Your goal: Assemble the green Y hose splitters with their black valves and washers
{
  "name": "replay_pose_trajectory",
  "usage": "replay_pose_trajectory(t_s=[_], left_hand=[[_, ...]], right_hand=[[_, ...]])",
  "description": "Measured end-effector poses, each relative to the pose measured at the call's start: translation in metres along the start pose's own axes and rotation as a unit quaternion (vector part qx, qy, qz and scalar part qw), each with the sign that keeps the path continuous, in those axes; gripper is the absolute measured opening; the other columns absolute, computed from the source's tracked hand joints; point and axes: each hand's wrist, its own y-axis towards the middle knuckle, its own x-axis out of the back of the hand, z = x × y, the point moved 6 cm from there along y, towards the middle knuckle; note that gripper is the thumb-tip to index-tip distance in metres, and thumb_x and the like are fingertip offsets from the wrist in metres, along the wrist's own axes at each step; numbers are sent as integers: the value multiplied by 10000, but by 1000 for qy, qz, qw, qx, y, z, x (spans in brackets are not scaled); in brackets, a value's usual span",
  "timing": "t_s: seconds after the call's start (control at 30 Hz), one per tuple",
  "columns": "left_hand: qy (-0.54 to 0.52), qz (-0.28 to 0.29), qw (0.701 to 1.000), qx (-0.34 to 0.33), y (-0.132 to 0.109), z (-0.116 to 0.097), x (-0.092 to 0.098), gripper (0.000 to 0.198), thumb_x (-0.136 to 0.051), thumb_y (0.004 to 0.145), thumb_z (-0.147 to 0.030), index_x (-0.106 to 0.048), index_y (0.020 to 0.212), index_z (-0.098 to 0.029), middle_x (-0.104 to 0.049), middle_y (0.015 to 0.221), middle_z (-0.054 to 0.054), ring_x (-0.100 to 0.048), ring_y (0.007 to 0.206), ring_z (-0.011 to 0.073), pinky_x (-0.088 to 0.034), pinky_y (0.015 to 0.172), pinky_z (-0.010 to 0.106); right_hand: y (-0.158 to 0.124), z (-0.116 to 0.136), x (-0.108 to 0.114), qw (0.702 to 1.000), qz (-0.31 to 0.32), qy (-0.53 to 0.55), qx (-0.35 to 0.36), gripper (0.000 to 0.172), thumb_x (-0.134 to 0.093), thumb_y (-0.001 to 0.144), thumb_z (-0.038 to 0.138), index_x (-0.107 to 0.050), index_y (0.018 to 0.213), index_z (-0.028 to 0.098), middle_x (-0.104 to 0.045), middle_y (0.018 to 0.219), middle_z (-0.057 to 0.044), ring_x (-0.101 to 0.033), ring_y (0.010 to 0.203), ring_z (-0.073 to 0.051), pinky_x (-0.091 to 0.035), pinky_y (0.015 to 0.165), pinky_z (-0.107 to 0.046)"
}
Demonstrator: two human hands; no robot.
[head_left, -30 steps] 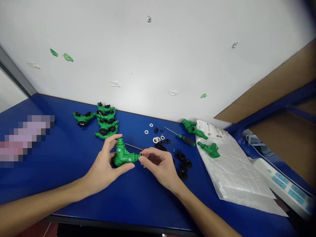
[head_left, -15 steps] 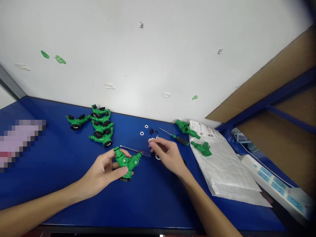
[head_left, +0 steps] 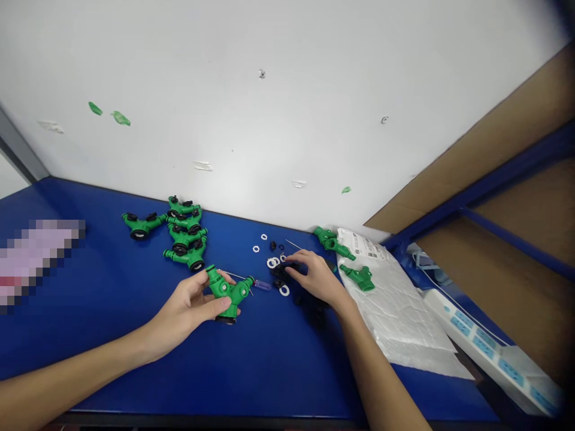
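Note:
My left hand [head_left: 188, 314] grips a green Y-shaped hose splitter [head_left: 228, 297], its two outlets pointing up and its black-ringed end down. Just right of it lies a thin screwdriver with a purple handle [head_left: 262, 285], its shaft partly behind the splitter. My right hand [head_left: 317, 278] reaches over a cluster of small black parts [head_left: 281, 272], thumb and forefinger slightly apart at its edge. White rings [head_left: 284, 290] lie around that cluster. More black parts sit under the palm, partly hidden.
Several green splitters with black knobs [head_left: 186, 257] are grouped at the back left. Two green splitter bodies without knobs, one at the back [head_left: 333, 244] and one on a white padded envelope [head_left: 395, 311], lie right. A power strip [head_left: 489, 350] runs along the right edge.
My right hand has moved slightly right, uncovering black parts and white rings; the white item at its fingertips is no longer there. My left hand still holds the splitter. The view has shifted slightly.

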Motion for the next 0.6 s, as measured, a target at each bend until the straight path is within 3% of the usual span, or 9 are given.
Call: replay_pose_trajectory(t_s=[0.17,0.4,0.6], left_hand=[[9,-7,1000,2,2,0,2,329,-762,769,-358,-622,1014,-189,-676,968,40,-702,871,243,-578,807,391],[18,-20,1000,5,1,2,4,297,-749,788,-342,-633,1018,-195,-677,951,28,-708,859,227,-571,785,352],[19,-20,1000,-1,2,5,5,304,-747,791,-340,-628,1025,-185,-679,940,39,-704,840,238,-578,797,403]], right_hand=[[-2,-1,11,1000,-22,3,-8,150,-583,872,260,-710,882,183,-687,897,-75,-635,811,-204,-489,759,-337],[-9,16,-8,995,89,-39,21,144,-604,862,232,-719,787,189,-673,757,-41,-583,671,-169,-427,631,-283],[-9,22,4,999,40,-9,21,182,-553,897,229,-710,822,179,-686,765,-45,-587,663,-161,-436,635,-283]])
